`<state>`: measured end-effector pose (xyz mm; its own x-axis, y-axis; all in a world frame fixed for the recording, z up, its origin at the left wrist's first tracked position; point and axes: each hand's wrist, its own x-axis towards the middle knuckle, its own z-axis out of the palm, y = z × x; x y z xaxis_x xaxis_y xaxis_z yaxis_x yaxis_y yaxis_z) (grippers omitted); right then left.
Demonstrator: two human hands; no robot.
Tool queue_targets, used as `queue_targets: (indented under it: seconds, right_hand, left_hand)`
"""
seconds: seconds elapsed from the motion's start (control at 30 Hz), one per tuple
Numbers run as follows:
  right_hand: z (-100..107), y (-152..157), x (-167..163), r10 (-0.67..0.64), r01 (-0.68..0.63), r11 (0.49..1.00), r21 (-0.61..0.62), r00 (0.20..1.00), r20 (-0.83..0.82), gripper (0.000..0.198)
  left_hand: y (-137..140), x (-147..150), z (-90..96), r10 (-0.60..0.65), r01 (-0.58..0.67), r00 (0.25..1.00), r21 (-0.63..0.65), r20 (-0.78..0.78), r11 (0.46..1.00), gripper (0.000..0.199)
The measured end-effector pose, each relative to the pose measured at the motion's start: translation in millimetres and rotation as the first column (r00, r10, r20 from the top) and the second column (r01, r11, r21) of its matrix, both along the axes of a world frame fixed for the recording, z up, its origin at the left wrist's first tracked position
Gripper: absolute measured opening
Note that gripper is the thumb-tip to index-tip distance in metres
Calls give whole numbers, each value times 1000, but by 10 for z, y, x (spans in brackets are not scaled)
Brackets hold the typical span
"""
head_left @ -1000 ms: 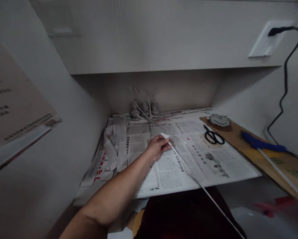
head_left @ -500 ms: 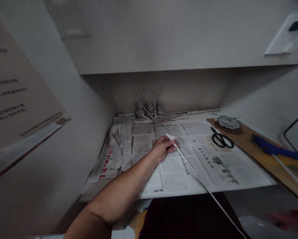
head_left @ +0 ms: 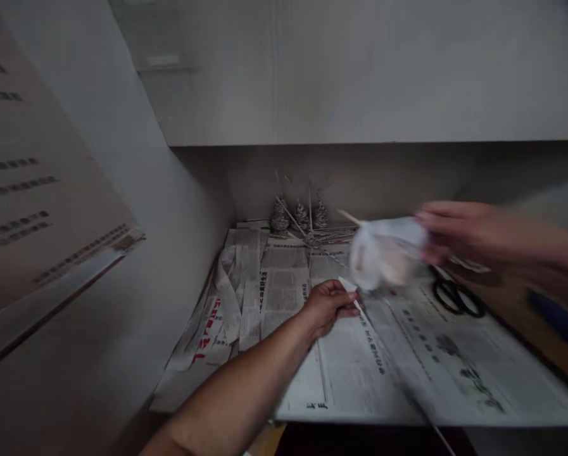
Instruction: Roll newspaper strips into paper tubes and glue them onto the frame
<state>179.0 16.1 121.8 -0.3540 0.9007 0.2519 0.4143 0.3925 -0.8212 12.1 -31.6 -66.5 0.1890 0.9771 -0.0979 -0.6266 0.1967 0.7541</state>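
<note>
My left hand (head_left: pixel 328 307) is closed in a pinch near the middle of the newspaper-covered table. Between its thumb and fingers is the pointed white end of a thin rolled paper tube (head_left: pixel 358 306), which slants down past the table's front edge. From the right reaches my right hand (head_left: pixel 459 231), smeared by motion. It grips a whitish, translucent bag-like thing (head_left: pixel 378 253) with something pale brown inside; its exact kind is blurred. A thin stick (head_left: pixel 349 217) pokes out of its upper left. This thing hangs just above and right of my left hand.
Several newspaper strips (head_left: pixel 229 282) lie at the left. Three small woven paper pieces (head_left: pixel 301 216) stand at the back among thin paper rods. Black scissors (head_left: pixel 454 297) lie at the right, near a blue glue gun (head_left: pixel 556 316) on cardboard. A printed board (head_left: pixel 41 158) hangs left.
My right hand has come into view from the right, carrying the whitish bag-like thing over the table. My left hand keeps its pinch on the paper tube. The view has turned slightly left.
</note>
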Motion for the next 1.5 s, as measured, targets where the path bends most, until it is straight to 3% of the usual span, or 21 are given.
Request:
queue_targets:
  seconds: [0.1, 0.17, 0.23, 0.33, 0.43, 0.53, 0.67, 0.77, 0.9, 1.07, 1.13, 1.23, 1.27, 1.3, 1.33, 1.37, 1.43, 1.47, 1.5]
  right_hand:
    - [57, 465, -963, 210, -221, 940, -262, 975, -68, 20]
    - [-1, 802, -1676, 233, -266, 930, -253, 961, -151, 13]
    - [-132, 1082, -2231, 185, -226, 956, -185, 960, -212, 10]
    - [-404, 1316, -2553, 281, -319, 926, -202, 939, -198, 8]
    - [-648, 1334, -2301, 319, -344, 895, -285, 938, -134, 5]
    - [-791, 1183, -1713, 303, -325, 898, -297, 946, -118, 14]
    - [-956, 708, -837, 255, -258, 917, -303, 966, -50, 28]
    - [-1120, 239, -359, 362, -339, 899, -277, 932, 34, 34]
    - [-1256, -181, -47, 325, -301, 925, -232, 943, 73, 30]
    - [-1217, -317, 100, 210, -205, 957, -205, 978, 0, 25]
    - [-1193, -318, 156, 230, -241, 916, -322, 970, -74, 28]
    - [-1184, -270, 256, 319, -379, 754, -537, 925, -205, 32]
    - [-1186, -243, 288, 341, -404, 712, -575, 914, -220, 33]
    - [-1186, -216, 314, 349, -396, 705, -589, 916, -199, 33]
    - [-1186, -193, 331, 343, -357, 741, -569, 929, -136, 32]
    - [-1185, -178, 337, 318, -293, 814, -501, 947, -37, 29]
    - [-1186, -175, 311, 194, -152, 965, -212, 961, 194, 22]
    - [-1191, -187, 283, 114, -108, 993, -39, 951, 288, 18]
    - [-1200, -204, 248, 41, -84, 991, 108, 935, 353, 14]
  left_hand:
    - [31, -9, -3, -8, 8, 1000, -18, 3, 1000, 35]
    - [56, -18, -8, -5, 5, 1000, -31, 14, 1000, 36]
    - [77, -26, -12, 1, 0, 1000, -43, 31, 999, 37]
    - [88, -35, -12, -11, 13, 999, -53, 40, 999, 37]
    - [81, -41, -6, -18, 20, 999, -49, 33, 999, 36]
    - [73, -58, 20, 14, -12, 1000, -57, 27, 998, 34]
    - [73, -94, 129, 89, -87, 995, -63, 41, 994, 30]
    - [75, -95, 236, 201, -195, 977, -91, 67, 977, 28]
    - [59, -35, 361, 242, -235, 968, -92, 64, 968, 24]
    - [25, 82, 536, 251, -248, 967, -62, 34, 967, 20]
    - [30, 132, 591, 223, -222, 975, -52, 12, 974, 18]
    - [72, 213, 599, 179, -179, 984, -45, -2, 983, 15]
    - [94, 239, 576, 173, -173, 985, -47, 5, 984, 13]
    - [117, 264, 543, 177, -176, 984, -56, 16, 983, 11]
    - [140, 285, 501, 186, -183, 982, -71, 28, 980, 10]
    - [161, 301, 456, 201, -197, 979, -87, 39, 977, 10]
    - [194, 310, 371, 235, -228, 970, -108, 58, 968, 10]
    - [204, 302, 338, 245, -237, 967, -109, 66, 965, 11]
    - [211, 287, 312, 252, -244, 965, -102, 71, 964, 13]
